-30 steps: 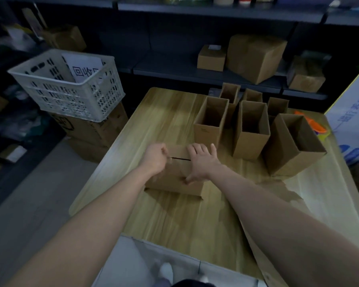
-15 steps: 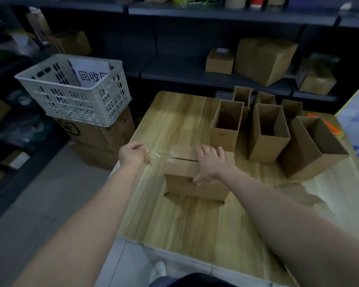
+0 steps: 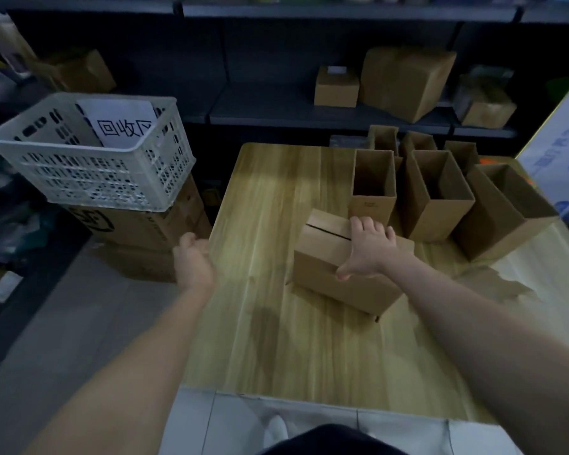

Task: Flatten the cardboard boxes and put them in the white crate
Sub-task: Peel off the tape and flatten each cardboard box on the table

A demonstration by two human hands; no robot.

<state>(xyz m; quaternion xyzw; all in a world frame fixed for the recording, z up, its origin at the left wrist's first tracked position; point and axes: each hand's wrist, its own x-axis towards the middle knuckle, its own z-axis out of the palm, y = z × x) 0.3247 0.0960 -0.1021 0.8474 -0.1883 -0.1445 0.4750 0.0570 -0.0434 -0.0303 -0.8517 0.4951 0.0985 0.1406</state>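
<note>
Cardboard — six open boxes (image 3: 373, 198), one closed box (image 3: 322, 257), one crate (image 3: 89, 172)

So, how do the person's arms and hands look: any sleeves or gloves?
Both forearms are bare: no sleeve, watch or band shows on the left forearm or the right forearm. The left hand and the right hand wear no gloves. In this dim light, a thin ring could go unseen.

Plain brown on the closed box (image 3: 322, 257) and the open boxes (image 3: 437, 211), and the counter (image 3: 276, 339) shows pale yellow wood grain in long streaks. The crate (image 3: 79, 172) is white, its walls gridded with slots. Its sheet (image 3: 122, 126) is white with black characters.
</note>
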